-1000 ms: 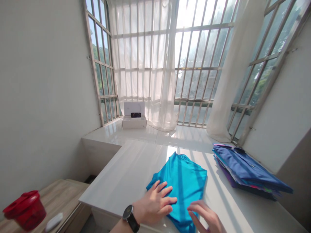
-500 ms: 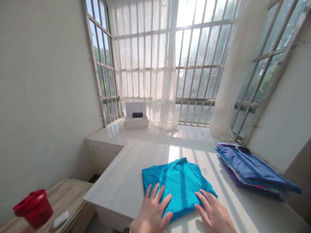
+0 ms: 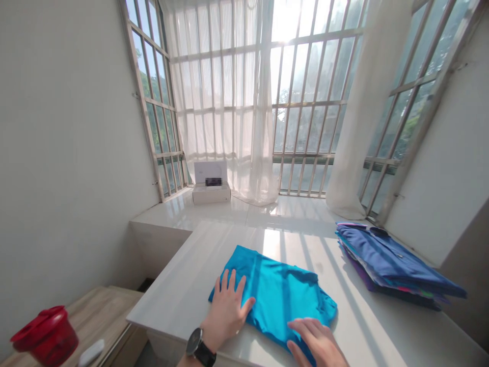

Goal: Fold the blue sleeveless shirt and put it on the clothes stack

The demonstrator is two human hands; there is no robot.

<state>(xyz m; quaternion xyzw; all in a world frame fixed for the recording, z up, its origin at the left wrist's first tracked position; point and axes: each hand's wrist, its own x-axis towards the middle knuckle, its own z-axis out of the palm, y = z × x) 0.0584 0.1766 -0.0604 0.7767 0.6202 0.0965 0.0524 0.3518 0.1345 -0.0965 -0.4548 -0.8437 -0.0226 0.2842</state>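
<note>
A folded bright turquoise garment lies on the white tabletop, turned at a slant and crossed by bands of shadow. My left hand rests flat on its left part with the fingers spread, and a dark watch is on that wrist. At the garment's near edge, toward the right, is my right hand. Its fingers lie together over the cloth and the thumb stands apart from them. The garment's exact kind does not show in its folded state.
A stack of folded clothes, dark blue on top, lies at the right. On the window ledge stands an open white box. A red bucket and a small white object are on a wooden surface at lower left.
The turquoise garment has turned clockwise, its left end now nearer to me. My left hand has moved left and slightly farther in; my right hand has shifted left and nearer to me.
</note>
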